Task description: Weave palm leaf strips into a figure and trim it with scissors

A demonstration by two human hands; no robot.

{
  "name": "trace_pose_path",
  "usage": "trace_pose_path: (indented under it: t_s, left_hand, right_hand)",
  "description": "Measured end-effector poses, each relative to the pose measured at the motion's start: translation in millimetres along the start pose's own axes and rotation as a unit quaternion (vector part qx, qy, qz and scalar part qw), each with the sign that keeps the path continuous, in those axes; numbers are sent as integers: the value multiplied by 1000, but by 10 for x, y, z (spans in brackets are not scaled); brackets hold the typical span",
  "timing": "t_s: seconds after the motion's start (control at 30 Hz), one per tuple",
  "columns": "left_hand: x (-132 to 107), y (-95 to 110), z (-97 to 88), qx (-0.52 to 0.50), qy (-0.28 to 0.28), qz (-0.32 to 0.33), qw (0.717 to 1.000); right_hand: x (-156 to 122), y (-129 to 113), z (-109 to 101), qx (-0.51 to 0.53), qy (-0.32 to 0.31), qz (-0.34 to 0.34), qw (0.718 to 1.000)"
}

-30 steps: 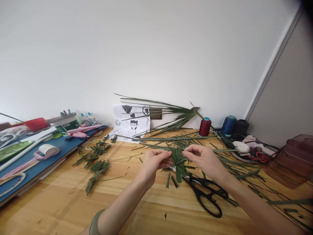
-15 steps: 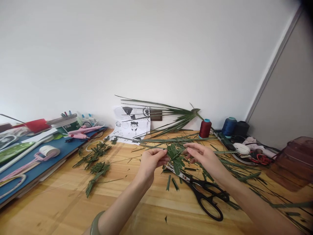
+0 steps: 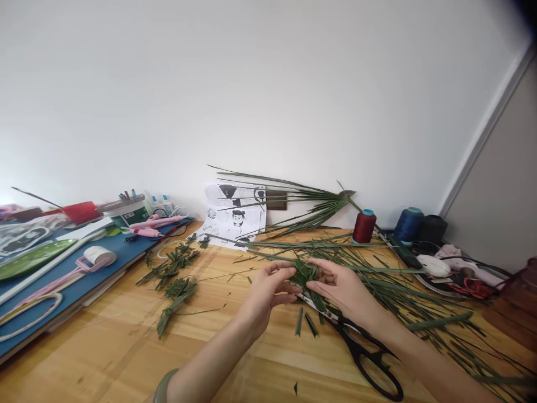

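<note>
A small green figure woven from palm leaf strips (image 3: 304,273) is held between my two hands above the table. My left hand (image 3: 272,284) pinches its left side with thumb and fingertips. On the other side, my right hand (image 3: 338,284) is closed on it, thumb in front and fingers partly hidden behind. Right beneath lie black-handled scissors (image 3: 369,358), their blades pointing up and left under the woven piece. Two short cut leaf pieces (image 3: 309,323) rest on the wood close by.
Woven leaf pieces (image 3: 178,291) lie left of centre. A palm frond (image 3: 323,202) leans on the wall beside a printed sheet (image 3: 213,226). Red thread (image 3: 364,226) and blue thread (image 3: 408,225) stand right, behind scattered strips (image 3: 390,296). A glue gun (image 3: 146,226) lies on a blue board (image 3: 79,280).
My right hand has moved in and closed on the woven piece, which it was only beside before. The whole view has shifted slightly, so things appear farther right.
</note>
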State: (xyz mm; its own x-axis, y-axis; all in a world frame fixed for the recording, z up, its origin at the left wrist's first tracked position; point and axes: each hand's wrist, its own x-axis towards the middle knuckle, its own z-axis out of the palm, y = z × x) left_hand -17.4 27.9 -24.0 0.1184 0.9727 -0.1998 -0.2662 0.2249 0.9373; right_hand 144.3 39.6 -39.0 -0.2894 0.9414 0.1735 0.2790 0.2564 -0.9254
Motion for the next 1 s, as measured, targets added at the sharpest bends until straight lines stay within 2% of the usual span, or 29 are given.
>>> trace_pose_path:
  t_s: [0.13,0.27,0.47,0.6,0.7,0.8,0.9,1.0]
  left_hand:
    - [50,26,-132,98,-18,40,994]
    - [95,1,-297,111,-35,55,992]
    - [78,-45,-518,75,-8,50,996]
    - [46,-65,-631,73,33,37,996]
    - [51,-12,-809,76,106,42,991]
    - [89,147,-1145,87,220,79,968]
    - [110,359,-1560,119,337,114,927]
    - [85,464,-1830,158,466,156,857]
  right_hand:
    - [69,-28,73,14,-38,10,999]
    - [146,-60,178,41,-70,22,996]
    - [277,5,357,72,-119,42,989]
    - [369,66,494,69,-119,47,989]
    - [425,109,559,56,-109,48,991]
    - [452,158,550,49,-109,49,992]
    - [457,205,478,49,-106,53,992]
    - [460,229,367,46,-88,54,994]
